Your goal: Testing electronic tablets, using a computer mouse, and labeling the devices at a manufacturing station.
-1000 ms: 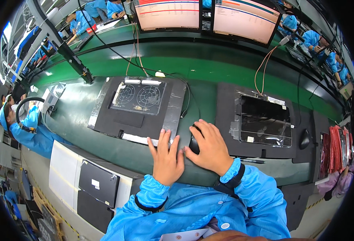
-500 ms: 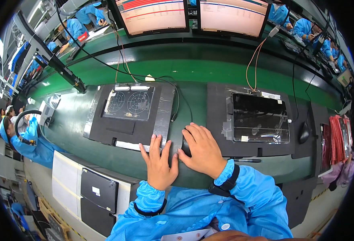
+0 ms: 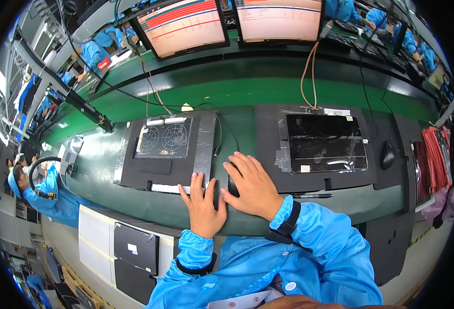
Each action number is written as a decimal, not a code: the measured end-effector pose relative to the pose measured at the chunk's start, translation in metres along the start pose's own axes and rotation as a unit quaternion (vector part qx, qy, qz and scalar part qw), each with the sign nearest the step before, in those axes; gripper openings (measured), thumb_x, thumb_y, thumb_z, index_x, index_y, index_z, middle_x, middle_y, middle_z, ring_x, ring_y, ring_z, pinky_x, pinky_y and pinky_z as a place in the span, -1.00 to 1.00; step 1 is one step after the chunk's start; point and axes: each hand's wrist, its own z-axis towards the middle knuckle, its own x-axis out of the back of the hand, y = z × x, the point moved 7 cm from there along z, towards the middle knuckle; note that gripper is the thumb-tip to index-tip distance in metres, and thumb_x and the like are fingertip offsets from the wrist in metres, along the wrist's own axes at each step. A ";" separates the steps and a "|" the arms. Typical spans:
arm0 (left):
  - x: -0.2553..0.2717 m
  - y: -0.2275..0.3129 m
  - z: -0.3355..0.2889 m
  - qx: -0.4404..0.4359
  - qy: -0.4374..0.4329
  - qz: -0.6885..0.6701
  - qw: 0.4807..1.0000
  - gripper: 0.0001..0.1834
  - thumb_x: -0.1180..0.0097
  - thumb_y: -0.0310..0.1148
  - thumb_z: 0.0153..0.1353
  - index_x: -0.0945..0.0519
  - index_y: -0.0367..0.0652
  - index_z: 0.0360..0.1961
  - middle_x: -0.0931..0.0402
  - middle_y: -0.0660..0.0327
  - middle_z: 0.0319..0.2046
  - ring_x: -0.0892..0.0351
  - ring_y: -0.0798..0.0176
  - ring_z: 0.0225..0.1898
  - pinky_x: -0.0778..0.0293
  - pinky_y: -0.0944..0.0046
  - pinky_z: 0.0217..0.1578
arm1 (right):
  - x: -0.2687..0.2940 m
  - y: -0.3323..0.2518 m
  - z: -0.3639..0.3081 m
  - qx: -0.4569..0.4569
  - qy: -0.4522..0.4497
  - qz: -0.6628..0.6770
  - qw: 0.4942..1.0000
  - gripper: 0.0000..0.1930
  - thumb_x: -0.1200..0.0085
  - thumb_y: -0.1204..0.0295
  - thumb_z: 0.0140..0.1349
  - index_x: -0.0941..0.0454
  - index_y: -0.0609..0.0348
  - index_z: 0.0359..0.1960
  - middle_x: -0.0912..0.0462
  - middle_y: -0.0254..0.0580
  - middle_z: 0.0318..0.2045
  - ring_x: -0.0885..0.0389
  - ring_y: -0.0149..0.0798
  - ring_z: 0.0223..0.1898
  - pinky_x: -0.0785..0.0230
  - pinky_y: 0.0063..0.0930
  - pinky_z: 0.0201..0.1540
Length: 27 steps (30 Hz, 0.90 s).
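My left hand lies flat with its fingers spread, the fingertips at the front edge of a black foam board. On that board sits a dark panel printed with two circular target patterns. My right hand rests over a black computer mouse, which it mostly covers; only the mouse's left side shows. Its thumb comes close to the left hand's fingers. To the right, a black glossy tablet-like screen lies on a second foam board.
Two monitors stand at the back. Cables run down to the boards. A pen and second mouse are at right, beyond them red bags. Co-workers in blue, one at left, sit nearby. A lamp arm reaches over the left.
The whole view has shifted and tilted slightly, with the monitors and right-hand board moving left in the picture. My hands keep nearly the same pose, the right one still on the mouse.
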 end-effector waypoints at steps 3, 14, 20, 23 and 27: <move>-0.003 0.000 -0.003 -0.007 0.004 0.008 1.000 -0.51 -0.21 -0.35 0.19 -0.53 -0.23 0.16 -0.25 -0.16 0.34 -0.10 -0.21 0.47 0.33 -0.51 0.40 | 0.014 -0.008 0.002 0.010 0.021 0.023 0.999 -0.40 -0.28 0.22 0.13 -0.48 0.30 0.16 -0.46 0.11 0.18 -0.35 0.14 0.33 -0.18 0.06 0.39; 0.025 0.058 -0.017 -0.091 0.088 -0.128 0.984 -0.62 -0.25 -0.57 0.07 -0.62 -0.18 -0.02 -0.44 -0.02 0.19 -0.34 -0.19 0.35 -0.03 -0.33 0.41 | 0.148 -0.037 -0.083 0.130 0.102 0.103 0.981 -0.60 -0.34 0.39 0.03 -0.62 0.23 -0.06 -0.64 -0.11 -0.26 -0.63 -0.10 -0.24 -0.47 -0.21 -0.16; -0.002 0.149 -0.014 -0.215 -0.005 -0.342 0.915 -0.84 -0.29 -0.61 0.02 -0.66 -0.26 -0.32 -0.61 0.08 -0.37 -0.64 0.02 -0.30 -0.55 0.13 -0.29 | 0.185 0.053 -0.155 -0.080 0.170 -0.008 0.982 -0.82 -0.26 0.52 0.06 -0.65 0.24 -0.26 -0.55 -0.24 -0.58 -0.48 -0.19 -0.56 -0.31 -0.31 -0.44; -0.025 0.177 -0.013 -0.244 -0.077 -0.356 0.899 -0.93 -0.31 -0.55 0.06 -0.66 -0.22 -0.41 -0.54 0.17 -0.54 -0.57 0.10 -0.48 -0.45 0.17 -0.47 | 0.188 0.076 -0.186 -0.136 0.229 -0.020 0.964 -0.85 -0.22 0.56 0.10 -0.65 0.25 -0.26 -0.54 -0.24 -0.60 -0.47 -0.22 -0.58 -0.29 -0.34 -0.48; -0.044 0.187 -0.014 -0.247 -0.146 -0.333 0.898 -0.93 -0.31 -0.46 0.12 -0.64 -0.17 -0.45 -0.43 0.23 -0.63 -0.47 0.17 -0.59 -0.35 0.18 -0.57 | 0.185 0.091 -0.207 -0.199 0.284 -0.002 0.938 -0.88 -0.20 0.56 0.17 -0.65 0.26 -0.25 -0.56 -0.19 -0.58 -0.51 -0.24 -0.57 -0.33 -0.38 -0.50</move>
